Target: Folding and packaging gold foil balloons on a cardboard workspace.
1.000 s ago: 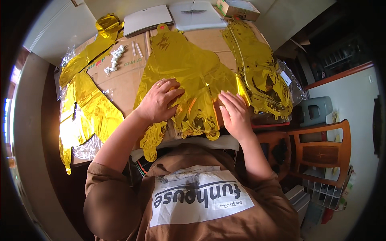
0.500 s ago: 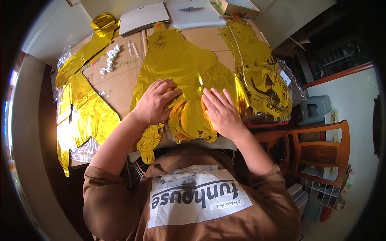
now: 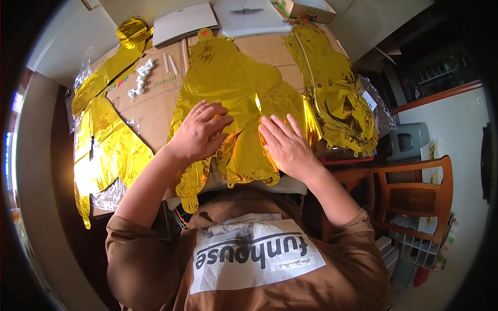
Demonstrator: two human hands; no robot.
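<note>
Both my palms lie flat, fingers spread, on the gold foil balloon (image 3: 233, 88): left hand (image 3: 199, 129) and right hand (image 3: 288, 145) side by side, gripping nothing, cardboard sheet (image 3: 150, 103) beneath.

A flat, uninflated gold foil balloon (image 3: 233, 98) lies spread on brown cardboard, shiny and creased. Its wide upper part stretches away beyond the fingertips, while its lower lobes sit pressed under the fingers and palms of both hands and hang toward the person past the wrists.
</note>
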